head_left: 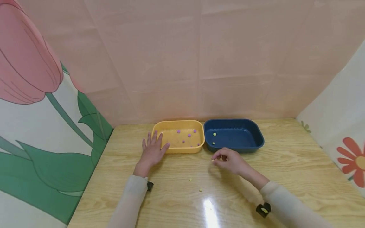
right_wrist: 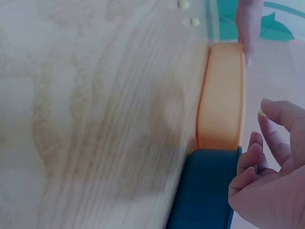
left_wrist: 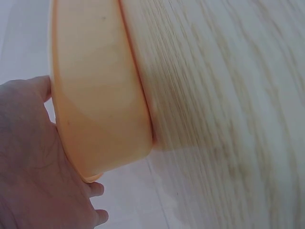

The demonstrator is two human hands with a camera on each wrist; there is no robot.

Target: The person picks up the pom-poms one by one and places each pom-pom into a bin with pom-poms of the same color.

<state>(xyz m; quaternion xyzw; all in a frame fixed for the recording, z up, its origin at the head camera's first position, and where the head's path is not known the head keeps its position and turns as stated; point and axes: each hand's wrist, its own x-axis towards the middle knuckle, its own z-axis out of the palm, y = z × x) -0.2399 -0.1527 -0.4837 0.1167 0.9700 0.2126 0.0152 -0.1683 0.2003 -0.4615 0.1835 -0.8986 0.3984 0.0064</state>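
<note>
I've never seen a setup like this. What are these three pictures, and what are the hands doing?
One person wears three cameras: one on the head, one on each wrist. The head view shows a wooden table with a yellow tray holding purple beads and a blue tray holding two yellow beads. The left hand rests flat against the yellow tray. The right hand pinches a small yellow bead in front of the blue tray. Two loose yellow beads lie on the table.

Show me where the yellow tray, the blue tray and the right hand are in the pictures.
yellow tray [head_left: 163, 129]: head view, on the bare floor near its left wall.
blue tray [head_left: 236, 134]: head view, on the bare floor inside.
right hand [head_left: 231, 161]: head view, on the back of the hand.
</note>
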